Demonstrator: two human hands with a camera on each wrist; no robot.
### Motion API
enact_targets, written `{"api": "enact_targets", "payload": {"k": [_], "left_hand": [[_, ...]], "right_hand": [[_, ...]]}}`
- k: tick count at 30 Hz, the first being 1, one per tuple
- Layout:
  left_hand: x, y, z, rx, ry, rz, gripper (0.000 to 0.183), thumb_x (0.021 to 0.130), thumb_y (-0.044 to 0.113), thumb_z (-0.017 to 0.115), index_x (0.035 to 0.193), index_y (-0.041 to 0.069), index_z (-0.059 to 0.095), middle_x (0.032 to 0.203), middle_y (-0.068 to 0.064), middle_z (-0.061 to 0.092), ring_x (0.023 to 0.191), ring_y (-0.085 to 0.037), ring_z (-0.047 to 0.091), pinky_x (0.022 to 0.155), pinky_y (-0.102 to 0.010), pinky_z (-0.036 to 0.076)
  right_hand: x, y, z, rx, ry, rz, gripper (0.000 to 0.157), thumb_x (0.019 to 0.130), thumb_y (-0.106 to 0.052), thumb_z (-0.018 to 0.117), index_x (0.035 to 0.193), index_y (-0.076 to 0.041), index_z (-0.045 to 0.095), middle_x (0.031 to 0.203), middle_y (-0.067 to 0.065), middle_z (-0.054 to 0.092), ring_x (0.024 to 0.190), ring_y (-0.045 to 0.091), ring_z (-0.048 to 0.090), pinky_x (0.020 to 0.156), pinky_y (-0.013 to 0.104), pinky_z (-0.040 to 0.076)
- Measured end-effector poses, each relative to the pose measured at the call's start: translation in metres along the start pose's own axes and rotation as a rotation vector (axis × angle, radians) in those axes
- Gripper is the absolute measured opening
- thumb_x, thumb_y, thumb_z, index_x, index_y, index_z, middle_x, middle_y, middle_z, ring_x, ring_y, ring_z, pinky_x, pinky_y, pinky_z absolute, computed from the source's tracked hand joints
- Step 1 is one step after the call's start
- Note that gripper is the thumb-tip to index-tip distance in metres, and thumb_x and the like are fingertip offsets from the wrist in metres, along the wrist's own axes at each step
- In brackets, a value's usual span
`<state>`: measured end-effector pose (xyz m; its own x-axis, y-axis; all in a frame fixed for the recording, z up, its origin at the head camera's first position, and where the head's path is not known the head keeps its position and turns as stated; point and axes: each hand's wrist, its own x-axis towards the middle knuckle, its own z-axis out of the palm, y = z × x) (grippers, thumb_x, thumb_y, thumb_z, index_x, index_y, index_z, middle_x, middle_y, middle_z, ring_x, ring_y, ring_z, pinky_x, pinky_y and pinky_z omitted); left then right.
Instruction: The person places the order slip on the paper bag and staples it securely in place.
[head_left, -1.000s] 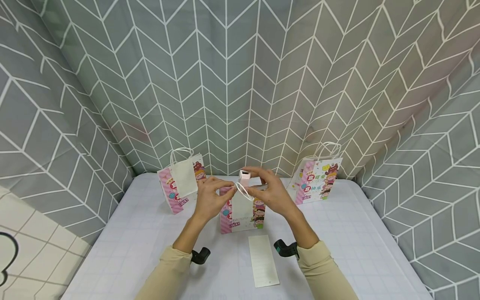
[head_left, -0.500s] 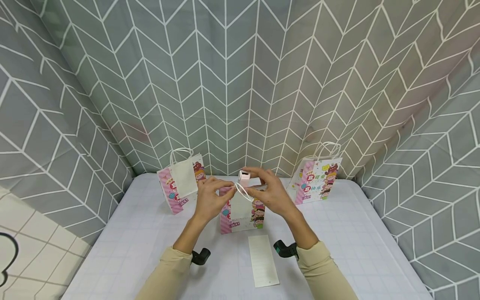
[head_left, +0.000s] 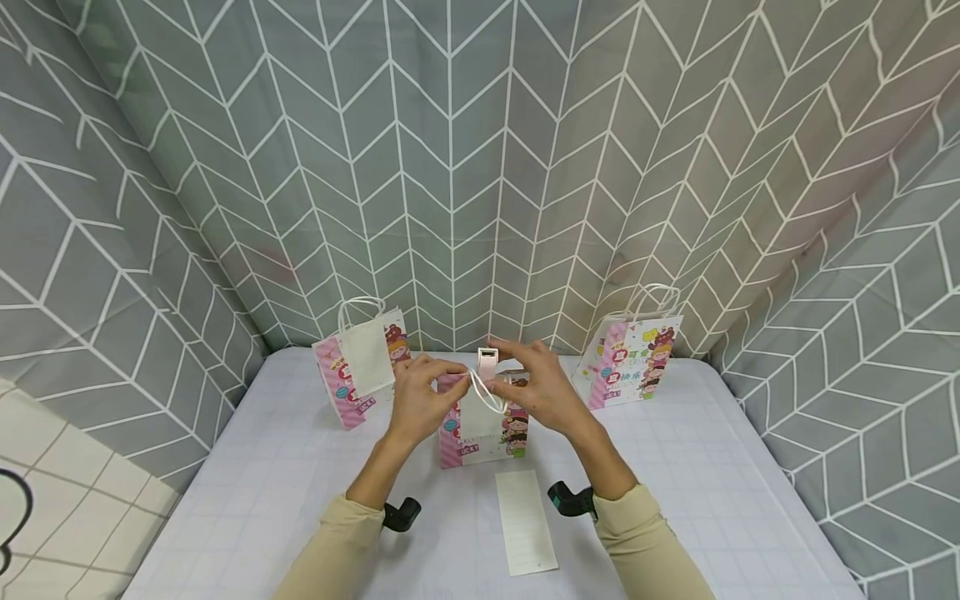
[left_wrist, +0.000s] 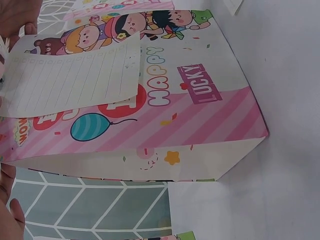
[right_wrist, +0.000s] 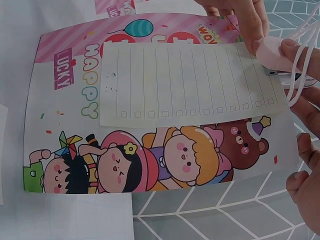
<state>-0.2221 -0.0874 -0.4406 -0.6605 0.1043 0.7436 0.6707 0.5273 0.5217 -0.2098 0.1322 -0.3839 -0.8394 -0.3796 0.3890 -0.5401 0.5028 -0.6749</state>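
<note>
My right hand (head_left: 546,388) grips a small pink stapler (head_left: 488,364) over the top edge of the middle paper gift bag (right_wrist: 170,145). A lined sheet with checkboxes (right_wrist: 190,80) lies against the bag's front, its top end at the stapler's mouth in the right wrist view. My left hand (head_left: 422,396) pinches the top edge of the bag and sheet, left of the stapler. The white handle (head_left: 491,402) hangs forward in a loop between the hands. Cartoon children and a pink striped band decorate the bag, which stands upright; its side gusset shows in the left wrist view.
Another gift bag (head_left: 341,400) with a sheet on its front stands at the back left. A third bag (head_left: 637,367) stands at the back right. A loose lined sheet (head_left: 527,523) lies on the white table (head_left: 675,500) in front. A patterned curtain (head_left: 480,167) hangs behind.
The handle loop has dropped a little lower in front of the bag. The stapler has tipped and shifted slightly in my right hand. My left hand keeps its place.
</note>
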Motion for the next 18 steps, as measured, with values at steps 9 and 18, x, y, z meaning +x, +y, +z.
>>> {"api": "enact_targets", "payload": {"k": [9, 18], "left_hand": [[0.0000, 0.0017, -0.0028, -0.019, -0.030, -0.015, 0.012, 0.082, 0.020, 0.084, 0.092, 0.015, 0.080, 0.089, 0.002, 0.078, 0.081, -0.014, 0.056, 0.084, -0.046, 0.027], [0.0000, 0.0001, -0.0035, -0.030, -0.053, -0.044, 0.012, 0.083, 0.020, 0.084, 0.093, 0.015, 0.080, 0.090, 0.001, 0.078, 0.082, -0.014, 0.056, 0.085, -0.046, 0.027]], "right_hand": [[-0.0019, -0.0004, 0.0006, 0.005, -0.025, 0.054, 0.053, 0.088, -0.030, 0.079, 0.136, -0.018, 0.060, 0.119, 0.012, 0.062, 0.120, 0.028, 0.043, 0.091, 0.042, 0.055], [-0.0024, 0.0032, 0.0030, -0.021, -0.007, -0.011, 0.051, 0.088, -0.029, 0.080, 0.135, -0.019, 0.061, 0.113, 0.000, 0.064, 0.115, 0.020, 0.052, 0.101, 0.041, 0.042]]}}
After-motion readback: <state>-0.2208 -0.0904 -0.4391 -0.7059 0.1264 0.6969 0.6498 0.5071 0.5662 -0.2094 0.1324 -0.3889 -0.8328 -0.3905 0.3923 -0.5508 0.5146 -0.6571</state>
